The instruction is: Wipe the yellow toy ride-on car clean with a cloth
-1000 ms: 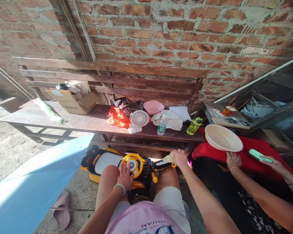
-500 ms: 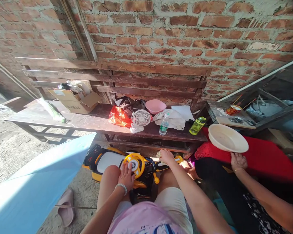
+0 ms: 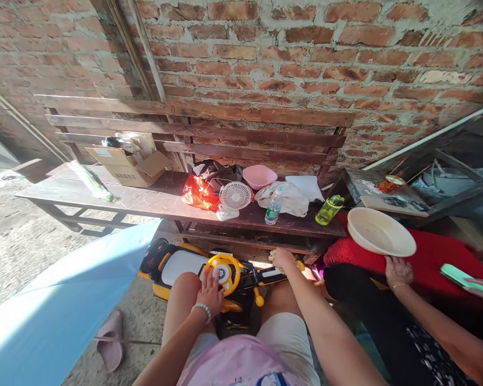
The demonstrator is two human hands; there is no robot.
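My left hand [image 3: 210, 294], with a beaded bracelet on its wrist, lies with fingers spread at the rim of the yellow steering wheel [image 3: 239, 279] of a child's ride-on car [image 3: 181, 267], beside my knee. Stretched forward above the car's right end, my right hand [image 3: 285, 260] is closed on several small pale yellowish pieces [image 3: 272, 255]. Their kind is too small to make out, and the palm is hidden. The dark bench [image 3: 165, 199] stands just beyond both hands.
On the bench are a cardboard box [image 3: 124, 169], white fan [image 3: 235, 195], water bottle [image 3: 272, 208], green bottle [image 3: 329, 210] and pink basin [image 3: 260, 176]. Another person's hand [image 3: 399, 272] touches a cream basin [image 3: 380, 233]; a green object [image 3: 465, 279] is held at right. A blue umbrella-like sheet [image 3: 76, 300] covers the lower left.
The view has shifted slightly, moving most things a little rightward. A green object held in another person's hand has come into view at the right. My hands keep nearly the same pose.
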